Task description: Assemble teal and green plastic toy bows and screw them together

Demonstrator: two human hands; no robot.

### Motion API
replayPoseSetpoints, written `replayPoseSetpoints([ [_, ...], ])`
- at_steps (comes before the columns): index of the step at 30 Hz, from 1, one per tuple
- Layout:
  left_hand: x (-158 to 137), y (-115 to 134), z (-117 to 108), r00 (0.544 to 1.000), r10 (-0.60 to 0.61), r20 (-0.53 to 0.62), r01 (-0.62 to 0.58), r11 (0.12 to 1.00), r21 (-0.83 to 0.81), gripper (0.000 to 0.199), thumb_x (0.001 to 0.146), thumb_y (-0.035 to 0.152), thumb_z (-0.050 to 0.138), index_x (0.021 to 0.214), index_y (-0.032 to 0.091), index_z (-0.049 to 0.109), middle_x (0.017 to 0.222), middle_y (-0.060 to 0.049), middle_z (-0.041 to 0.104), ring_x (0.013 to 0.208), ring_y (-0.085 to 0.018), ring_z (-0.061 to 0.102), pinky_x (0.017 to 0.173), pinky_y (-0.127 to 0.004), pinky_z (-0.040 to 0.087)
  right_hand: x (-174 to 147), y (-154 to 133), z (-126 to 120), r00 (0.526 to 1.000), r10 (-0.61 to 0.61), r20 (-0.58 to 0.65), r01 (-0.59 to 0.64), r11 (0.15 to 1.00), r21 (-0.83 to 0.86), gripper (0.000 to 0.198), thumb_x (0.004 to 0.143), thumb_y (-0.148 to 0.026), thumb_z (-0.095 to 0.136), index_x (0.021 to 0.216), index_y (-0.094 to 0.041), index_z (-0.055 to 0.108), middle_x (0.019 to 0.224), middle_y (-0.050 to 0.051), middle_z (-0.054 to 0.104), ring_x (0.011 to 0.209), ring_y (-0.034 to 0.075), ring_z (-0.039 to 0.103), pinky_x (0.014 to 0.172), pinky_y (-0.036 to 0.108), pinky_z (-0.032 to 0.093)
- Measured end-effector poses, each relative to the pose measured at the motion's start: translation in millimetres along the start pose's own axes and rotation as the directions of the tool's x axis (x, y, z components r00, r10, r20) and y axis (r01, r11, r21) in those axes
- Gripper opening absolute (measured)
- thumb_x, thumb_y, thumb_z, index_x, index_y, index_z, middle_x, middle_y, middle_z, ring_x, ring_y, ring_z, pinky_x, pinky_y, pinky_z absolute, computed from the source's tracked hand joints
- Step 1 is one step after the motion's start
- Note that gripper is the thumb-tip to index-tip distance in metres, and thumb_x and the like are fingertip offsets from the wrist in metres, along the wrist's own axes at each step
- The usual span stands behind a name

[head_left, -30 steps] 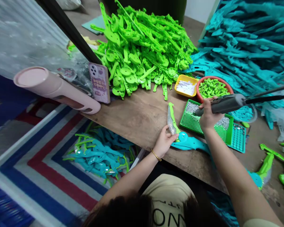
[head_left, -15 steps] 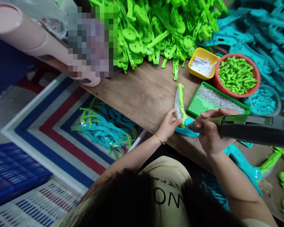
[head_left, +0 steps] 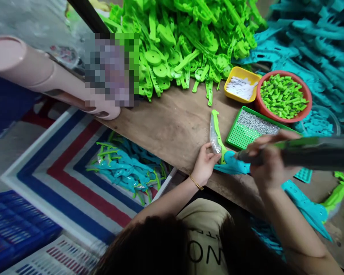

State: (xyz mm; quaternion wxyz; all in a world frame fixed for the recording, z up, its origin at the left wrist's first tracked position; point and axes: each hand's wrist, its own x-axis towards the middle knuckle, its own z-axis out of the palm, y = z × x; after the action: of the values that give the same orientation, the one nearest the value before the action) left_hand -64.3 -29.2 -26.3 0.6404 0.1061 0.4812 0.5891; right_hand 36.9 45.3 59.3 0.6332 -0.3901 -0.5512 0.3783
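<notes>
My left hand (head_left: 205, 164) pinches the bent plastic part (head_left: 216, 128) by its lime-green arm, near the joint with the teal body (head_left: 234, 164). A clear bag-like or film piece runs along the green arm. My right hand (head_left: 271, 168) is wrapped round a dark electric screwdriver (head_left: 326, 152), blurred by motion. Its front end points at the teal body; I cannot tell whether the tip touches it. Beyond the right hand lies a green perforated tray (head_left: 242, 135) with small silver screws. Another teal-and-green part (head_left: 306, 204) lies beside my right forearm.
Behind are heaps of lime-green parts (head_left: 160, 57) and teal parts (head_left: 318, 49). A yellow dish (head_left: 239, 99) of white pieces, a red bowl (head_left: 289, 118) of green pieces and a clear tub (head_left: 336, 122) stand to the right. A striped-lined bin (head_left: 40, 149) holds finished-looking parts; a pink tube-like stand (head_left: 37, 76) rises left.
My right hand and the screwdriver have moved right, back from the part's joint. My left hand keeps its grip on the part. The view has shifted slightly.
</notes>
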Motion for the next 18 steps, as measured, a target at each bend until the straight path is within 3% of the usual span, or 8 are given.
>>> replayPoseSetpoints([
  [2,0,0,0,1.0,0.001,-0.028,-0.001,1.0,0.016,0.055,0.069,0.041,0.079,0.105,0.019,0.044,0.082,-0.001,0.071,0.071,-0.013,0.065,0.07,-0.025,0.05,31,9,3,0.966,-0.146,-0.211,0.149,0.989,-0.002,0.027,0.077,-0.031,0.067,0.1,-0.028,0.056,0.075,-0.006,0.063,0.043,0.008,0.05,0.042,0.026,0.043],
  [4,-1,4,-2,1.0,0.007,-0.002,-0.006,0.997,0.076,0.047,0.073,0.04,0.076,0.1,0.019,0.044,0.084,-0.002,0.071,0.074,-0.012,0.066,0.072,-0.025,0.051,57,27,2,0.925,-0.18,-0.335,0.156,0.983,-0.097,0.026,0.076,-0.032,0.067,0.098,-0.025,0.055,0.078,-0.004,0.062,0.044,0.008,0.051,0.045,0.027,0.046],
  [7,-5,19,-13,0.994,-0.021,0.11,-0.015,0.948,0.318,0.046,0.076,0.037,0.074,0.109,0.018,0.049,0.083,-0.001,0.069,0.074,-0.014,0.067,0.069,-0.025,0.053,74,58,-1,0.928,-0.12,-0.353,0.068,0.986,-0.155,0.033,0.073,-0.041,0.07,0.097,-0.022,0.056,0.078,-0.003,0.061,0.047,0.01,0.055,0.051,0.03,0.052],
  [10,-10,35,-27,0.978,-0.129,0.162,0.023,0.844,0.535,0.045,0.078,0.038,0.072,0.114,0.017,0.054,0.075,0.002,0.063,0.058,-0.012,0.064,0.056,-0.025,0.053,72,76,-4,0.932,-0.106,-0.347,0.07,0.991,-0.117,0.038,0.072,-0.045,0.071,0.097,-0.021,0.055,0.077,-0.004,0.061,0.047,0.009,0.056,0.051,0.029,0.051],
  [15,-11,39,-39,0.938,-0.266,0.222,0.132,0.867,0.481,0.042,0.076,0.044,0.074,0.098,0.013,0.057,0.072,-0.001,0.064,0.058,-0.014,0.067,0.057,-0.027,0.057,66,80,-4,0.951,-0.11,-0.29,0.074,0.989,-0.132,0.04,0.074,-0.048,0.069,0.1,-0.022,0.053,0.076,-0.004,0.058,0.049,0.008,0.055,0.05,0.029,0.05],
  [18,-10,35,-40,0.929,-0.276,0.248,0.149,0.89,0.431,0.047,0.074,0.048,0.075,0.096,0.013,0.055,0.071,-0.002,0.066,0.06,-0.015,0.068,0.058,-0.029,0.059,72,70,-4,0.955,-0.087,-0.283,0.056,0.992,-0.114,0.039,0.073,-0.045,0.07,0.1,-0.022,0.052,0.076,-0.004,0.06,0.049,0.009,0.056,0.051,0.03,0.05],
])
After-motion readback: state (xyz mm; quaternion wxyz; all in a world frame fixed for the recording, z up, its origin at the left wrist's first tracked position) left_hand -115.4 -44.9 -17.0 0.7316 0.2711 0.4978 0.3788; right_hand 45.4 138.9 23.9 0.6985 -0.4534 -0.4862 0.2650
